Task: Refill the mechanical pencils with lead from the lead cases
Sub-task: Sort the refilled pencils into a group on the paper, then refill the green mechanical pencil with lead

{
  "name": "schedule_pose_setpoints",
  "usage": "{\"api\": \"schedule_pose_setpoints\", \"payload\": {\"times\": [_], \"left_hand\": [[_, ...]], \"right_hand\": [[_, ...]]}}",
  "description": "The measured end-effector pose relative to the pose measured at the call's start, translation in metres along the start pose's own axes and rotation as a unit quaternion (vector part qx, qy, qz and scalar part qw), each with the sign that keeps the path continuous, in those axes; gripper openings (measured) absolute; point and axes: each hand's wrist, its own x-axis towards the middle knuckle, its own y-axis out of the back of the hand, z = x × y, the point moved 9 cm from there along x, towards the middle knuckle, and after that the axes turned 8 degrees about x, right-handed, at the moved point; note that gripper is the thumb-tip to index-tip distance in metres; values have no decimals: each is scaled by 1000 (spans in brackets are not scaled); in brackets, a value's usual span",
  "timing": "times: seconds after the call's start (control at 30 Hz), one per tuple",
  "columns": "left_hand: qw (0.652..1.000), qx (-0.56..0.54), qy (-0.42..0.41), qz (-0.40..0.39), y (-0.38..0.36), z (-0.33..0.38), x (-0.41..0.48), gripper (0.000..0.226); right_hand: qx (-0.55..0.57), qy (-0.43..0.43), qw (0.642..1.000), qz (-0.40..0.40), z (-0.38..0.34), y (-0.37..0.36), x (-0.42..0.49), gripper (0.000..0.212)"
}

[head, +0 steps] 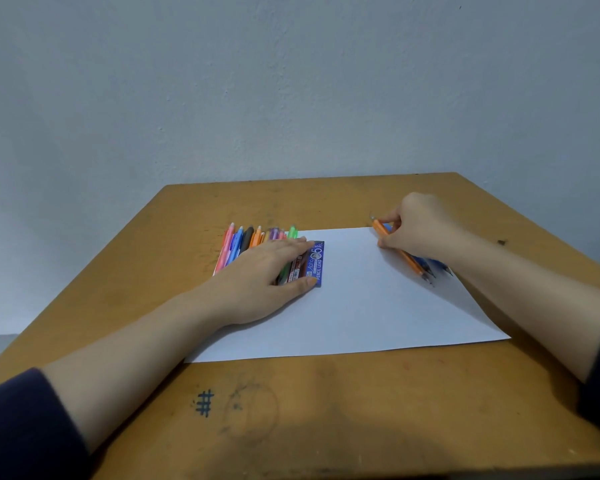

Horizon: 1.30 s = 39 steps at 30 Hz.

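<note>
Desk: brown wooden top [326, 410] against a pale wall [291, 98]; white paper sheet [378, 306] lies on it.
Lead cases: blue case [320, 263] at the sheet's left edge, darker cases beside it.
Coloured pencils [243, 239]: in a row left of the cases.
Left hand [267, 271]: fingers straight, flat on cases and pencils.
Right hand [420, 226]: fingers curled round orange pencil [407, 259], above blue pencils [433, 265] at the sheet's right edge.

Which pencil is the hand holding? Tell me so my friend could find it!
Look at the wooden desk with the white sheet of paper on it, then go to the paper's far right corner, where the right hand is. It pinches the orange pencil, lying slanted beside the blue pencils; it is the only orange one in that bunch.
</note>
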Motion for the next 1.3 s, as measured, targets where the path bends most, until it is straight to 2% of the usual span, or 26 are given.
{"api": "schedule_pose_setpoints", "payload": {"times": [0.37,0.53,0.67,0.87,1.07,1.3], "left_hand": [[1000,-22,7,14,1,-3,1,58],[996,-8,23,91,12,-11,3,48],[987,22,62,145,23,-24,2,35],[978,38,95,183,33,-27,-2,8],[971,65,120,195,34,-30,-3,17],[962,114,141,203,34,-24,-2,22]], "right_hand": [[-6,17,1000,10,0,0,3,33],[45,49,997,33,-8,2,-1,28],[65,121,990,33,-32,-1,-14,27],[76,244,967,-13,-76,-20,-42,30],[66,316,939,-118,-96,-50,-62,43],[26,303,939,-157,-91,-62,-61,49]]}}
